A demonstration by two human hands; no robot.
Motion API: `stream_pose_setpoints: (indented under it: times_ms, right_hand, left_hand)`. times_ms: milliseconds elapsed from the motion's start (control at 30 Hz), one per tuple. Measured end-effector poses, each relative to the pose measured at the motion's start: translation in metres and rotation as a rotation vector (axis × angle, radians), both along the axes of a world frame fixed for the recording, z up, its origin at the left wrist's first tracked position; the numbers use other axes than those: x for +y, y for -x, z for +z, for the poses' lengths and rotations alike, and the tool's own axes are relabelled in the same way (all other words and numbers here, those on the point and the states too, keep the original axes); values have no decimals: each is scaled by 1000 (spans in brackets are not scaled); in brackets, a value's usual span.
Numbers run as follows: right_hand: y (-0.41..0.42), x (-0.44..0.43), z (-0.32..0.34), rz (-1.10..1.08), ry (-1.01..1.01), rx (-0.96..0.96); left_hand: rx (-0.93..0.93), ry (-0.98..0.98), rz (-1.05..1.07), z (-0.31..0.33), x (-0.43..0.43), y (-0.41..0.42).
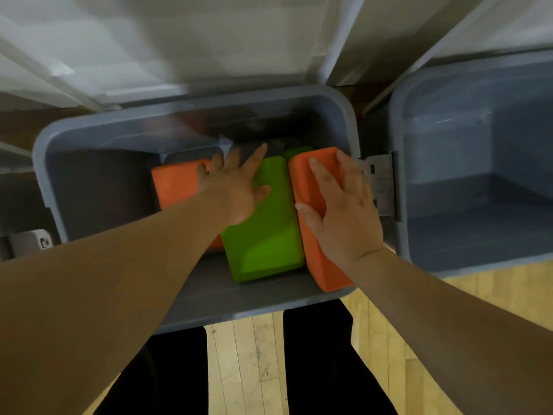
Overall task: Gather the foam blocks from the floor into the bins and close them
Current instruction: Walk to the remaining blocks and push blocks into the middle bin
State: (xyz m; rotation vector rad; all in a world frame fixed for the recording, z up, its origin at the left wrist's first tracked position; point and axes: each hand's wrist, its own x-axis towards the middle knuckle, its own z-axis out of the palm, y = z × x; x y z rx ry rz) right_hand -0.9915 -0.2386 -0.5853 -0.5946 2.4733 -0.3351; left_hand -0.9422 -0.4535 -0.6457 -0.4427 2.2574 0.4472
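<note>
In the middle of the frame an open grey bin [42, 163] holds three foam blocks side by side. The left hand [236, 190] lies flat, fingers spread, across the green block [266, 244], and its forearm hides part of the left orange block [176, 187]. The right hand [341, 211] rests with straight fingers on the right orange block [326, 265]. Only a sliver of a second green block [297, 152] shows behind. Another bin [478, 190] is cut off at the right edge.
</note>
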Motion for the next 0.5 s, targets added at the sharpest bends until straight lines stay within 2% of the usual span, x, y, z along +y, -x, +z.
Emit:
stream_pose_setpoints:
  times_ms: [267,500]
  right_hand:
    - [-11,1,43,-10,-117,-156]
    - [-59,13,134,-34,-209,-141]
  left_hand:
    - [-151,-26,34,64,35,-38]
    - [-21,-7,145,189,45,-101]
